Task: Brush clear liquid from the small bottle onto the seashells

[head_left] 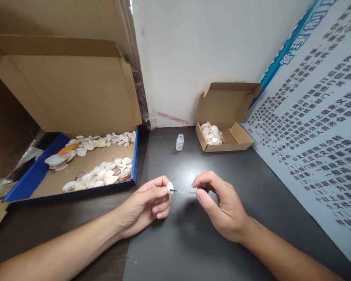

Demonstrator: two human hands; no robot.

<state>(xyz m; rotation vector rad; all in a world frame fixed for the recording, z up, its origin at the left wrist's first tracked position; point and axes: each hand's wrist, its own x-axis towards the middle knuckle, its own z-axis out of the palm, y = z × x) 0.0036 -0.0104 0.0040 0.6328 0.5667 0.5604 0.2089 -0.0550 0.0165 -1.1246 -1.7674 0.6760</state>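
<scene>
Two-handed, pinches white shell (pixel 170 185) in left hand (pixel 150 199), applicator (pixel 177 191) in right hand (pixel 225 207); seems partway, with loose shells (pixel 101 173) pending beyond left hand.

White panel (pixel 199 50) behind, printed poster (pixel 310 128) at right — dark grey tabletop (pixel 169 257) below, catching light.

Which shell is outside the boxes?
The white shell pinched in the left hand; the other visible shells lie in the blue box at left or brown box at right.

An office corner, it seems, with a company document-rules poster (pixel 310 148) beside the dark tabletop (pixel 163 253)
</scene>
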